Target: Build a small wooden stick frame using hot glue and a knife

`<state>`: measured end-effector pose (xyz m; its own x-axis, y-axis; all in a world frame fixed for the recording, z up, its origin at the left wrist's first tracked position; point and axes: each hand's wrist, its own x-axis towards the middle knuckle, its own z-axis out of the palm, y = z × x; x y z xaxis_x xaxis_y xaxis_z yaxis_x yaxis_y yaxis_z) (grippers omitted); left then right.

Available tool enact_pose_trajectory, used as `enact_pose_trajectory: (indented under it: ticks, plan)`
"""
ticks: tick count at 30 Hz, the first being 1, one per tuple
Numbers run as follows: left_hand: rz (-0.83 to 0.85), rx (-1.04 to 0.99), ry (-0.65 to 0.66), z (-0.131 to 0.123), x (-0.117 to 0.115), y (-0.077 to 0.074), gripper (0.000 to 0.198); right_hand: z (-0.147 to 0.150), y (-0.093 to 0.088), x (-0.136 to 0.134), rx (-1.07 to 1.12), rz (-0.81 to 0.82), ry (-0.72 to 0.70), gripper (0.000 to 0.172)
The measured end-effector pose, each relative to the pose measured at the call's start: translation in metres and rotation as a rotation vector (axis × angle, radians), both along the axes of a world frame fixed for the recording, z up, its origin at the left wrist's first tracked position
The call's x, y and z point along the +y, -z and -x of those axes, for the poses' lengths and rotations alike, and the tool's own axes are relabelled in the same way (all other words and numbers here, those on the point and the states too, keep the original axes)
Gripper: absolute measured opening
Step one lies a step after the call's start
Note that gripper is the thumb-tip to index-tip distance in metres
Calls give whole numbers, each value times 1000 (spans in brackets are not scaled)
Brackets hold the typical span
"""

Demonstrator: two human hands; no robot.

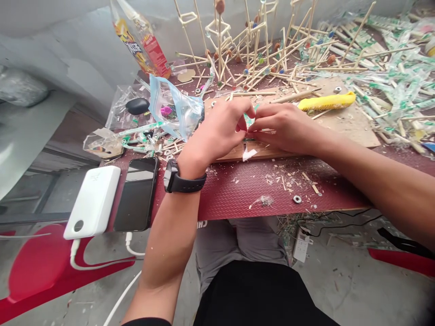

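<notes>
A cluttered craft workspace, like a small hobby workshop; whether it is inside a home is unclear. The dark red table [224, 199] is strewn with wood scraps [315, 188], clear plastic wrappers [404, 86] and frames of thin sticks [219, 50]. A wooden board [360, 129] serves as work surface. A drink bottle [158, 54], phone [136, 199] and white power bank [93, 199] share the tabletop; debris litters the grey floor [340, 290].

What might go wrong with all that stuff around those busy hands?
The white power bank and the phone lie at the edge of the red table, with white cables hanging down; a tug might drag one off. The yellow tool lies close to the right hand, which might knock it. The tall stick frames look thin, so a bump could topple them.
</notes>
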<state>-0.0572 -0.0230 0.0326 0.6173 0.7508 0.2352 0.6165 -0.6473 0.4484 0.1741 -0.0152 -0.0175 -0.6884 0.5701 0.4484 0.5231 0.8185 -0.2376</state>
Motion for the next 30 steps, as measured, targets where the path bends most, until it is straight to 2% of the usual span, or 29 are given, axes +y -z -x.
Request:
enact_pose_trajectory:
  ticks: [4,9,15,20,26,30]
  plan:
    - [0,53,-12,-5,-2,-1,40,-3,-6,-1,-4,18,-9,29]
    - [-5,65,-4,-3,-1,1,40,-14,-19,-3,20,124,60,22]
    - [-25,55,2,-3,-1,2,34,-18,-15,5,123,265,-43,18]
    - [-25,90,22,-5,-3,1,32,-16,-13,6,94,246,-64,18]
    - [-42,120,18,-5,0,7,28,-18,-16,5,102,247,-50,14]
    - [-48,116,16,-4,2,10,22,-18,-15,4,127,249,-71,18]
